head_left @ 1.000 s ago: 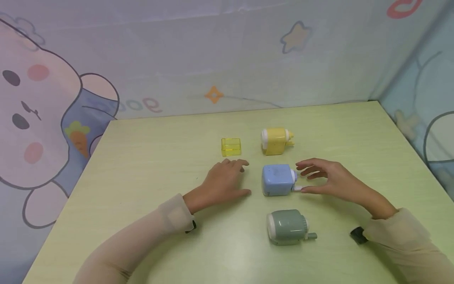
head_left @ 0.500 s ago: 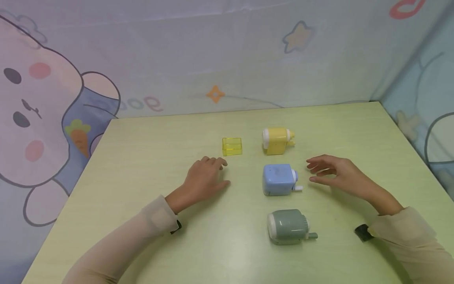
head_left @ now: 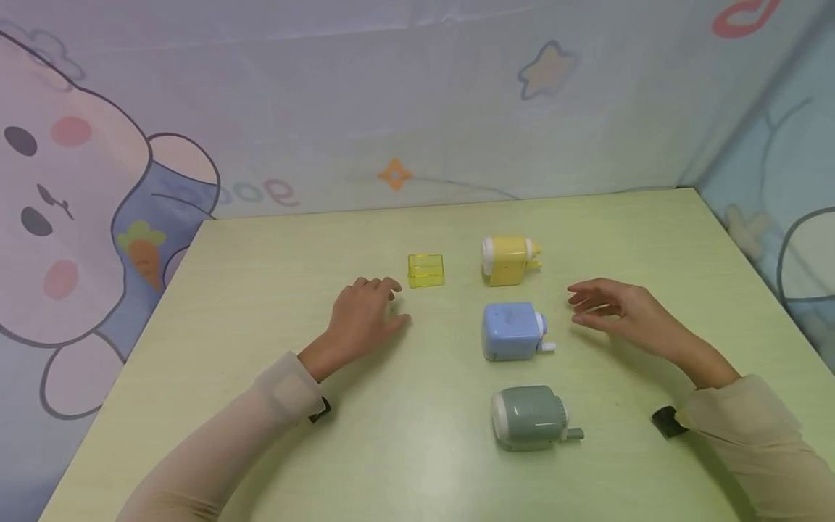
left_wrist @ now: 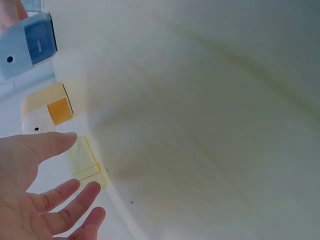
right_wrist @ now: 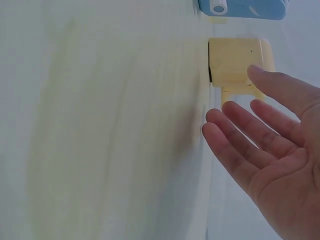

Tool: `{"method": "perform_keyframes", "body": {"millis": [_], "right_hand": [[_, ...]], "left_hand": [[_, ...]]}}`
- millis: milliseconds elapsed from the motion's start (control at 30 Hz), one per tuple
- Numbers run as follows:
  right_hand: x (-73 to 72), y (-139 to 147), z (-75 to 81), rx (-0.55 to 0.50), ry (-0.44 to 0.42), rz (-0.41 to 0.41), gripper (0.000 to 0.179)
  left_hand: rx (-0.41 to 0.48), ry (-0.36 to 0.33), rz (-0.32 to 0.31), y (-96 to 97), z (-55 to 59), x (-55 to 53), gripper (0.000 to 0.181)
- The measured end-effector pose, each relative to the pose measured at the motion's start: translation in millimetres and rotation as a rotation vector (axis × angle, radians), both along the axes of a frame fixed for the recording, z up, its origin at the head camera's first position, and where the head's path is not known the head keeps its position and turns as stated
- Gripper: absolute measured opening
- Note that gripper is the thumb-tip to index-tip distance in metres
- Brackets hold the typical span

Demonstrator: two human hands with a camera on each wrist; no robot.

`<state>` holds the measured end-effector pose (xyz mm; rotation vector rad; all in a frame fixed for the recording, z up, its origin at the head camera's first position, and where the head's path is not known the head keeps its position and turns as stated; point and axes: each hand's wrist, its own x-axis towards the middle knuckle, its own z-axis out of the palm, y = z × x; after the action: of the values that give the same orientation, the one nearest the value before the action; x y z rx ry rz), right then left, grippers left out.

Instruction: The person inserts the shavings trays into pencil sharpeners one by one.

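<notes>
Three crank pencil sharpeners stand in a column on the table: a yellow one (head_left: 507, 261) at the back, a blue one (head_left: 510, 332) in the middle and a green one (head_left: 530, 418) nearest me. Left of the yellow sharpener lies a clear yellow plastic box (head_left: 425, 271). My left hand (head_left: 362, 319), holding nothing, hovers just below and left of that box with fingers loosely bent. To the right of the blue sharpener, apart from its crank, my right hand (head_left: 620, 313) is relaxed and holds nothing. The right wrist view shows the yellow sharpener (right_wrist: 237, 62) beyond the fingers.
The pale green table (head_left: 280, 261) meets a printed cloth backdrop (head_left: 339, 101) along its far edge. Another cloth side (head_left: 783, 167) closes off the right. Dark wrist devices sit under both sleeves (head_left: 222, 442).
Both hands have drawn away from the blue sharpener, the left one leftward and slightly back, the right one a little rightward. The sharpeners and the clear box have stayed in place.
</notes>
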<state>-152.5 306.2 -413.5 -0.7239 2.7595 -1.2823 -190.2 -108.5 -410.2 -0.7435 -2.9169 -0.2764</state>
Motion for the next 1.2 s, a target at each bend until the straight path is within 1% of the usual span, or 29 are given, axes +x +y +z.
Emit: {"method": "perform_keyframes", "body": {"millis": [200, 367, 467, 567, 667, 800, 933, 1067, 1200], "right_hand": [[-6.5, -1, 2.2, 0.014, 0.007, -0.012, 0.044], [-13.0, -2, 4.4, 0.037, 0.028, -0.024, 0.043], [-17.1, -4, 6.4, 0.046, 0.035, -0.034, 0.043], [-22.3, -6, 8.8, 0.053, 0.036, -0.044, 0.044], [-28.5, -8, 11.2, 0.064, 0.018, -0.055, 0.047], [-35.5, -14, 15.1, 0.075, -0.027, -0.062, 0.054], [-39.8, -19, 19.4, 0.055, -0.05, -0.059, 0.063], [-44.5, -23, 20.0, 0.028, -0.058, -0.037, 0.074], [-49.5, -27, 18.0, 0.023, -0.044, -0.021, 0.079]], "left_hand": [[0.001, -0.006, 0.047, -2.2, -0.2, -4.4, 0.053], [0.007, -0.039, 0.08, -3.0, -0.9, -8.6, 0.061], [0.006, -0.055, 0.092, -2.9, -1.0, -10.5, 0.064], [0.006, -0.054, 0.096, -2.1, -0.8, -12.5, 0.067], [0.007, -0.051, 0.101, -0.7, -0.5, -14.6, 0.07], [-0.001, -0.065, 0.113, 1.0, -1.1, -17.6, 0.073], [0.001, -0.098, 0.117, 2.8, -2.6, -19.8, 0.076], [0.006, -0.115, 0.117, 4.4, -3.2, -20.4, 0.076], [0.006, -0.111, 0.113, 6.5, -2.7, -20.0, 0.075]]}}
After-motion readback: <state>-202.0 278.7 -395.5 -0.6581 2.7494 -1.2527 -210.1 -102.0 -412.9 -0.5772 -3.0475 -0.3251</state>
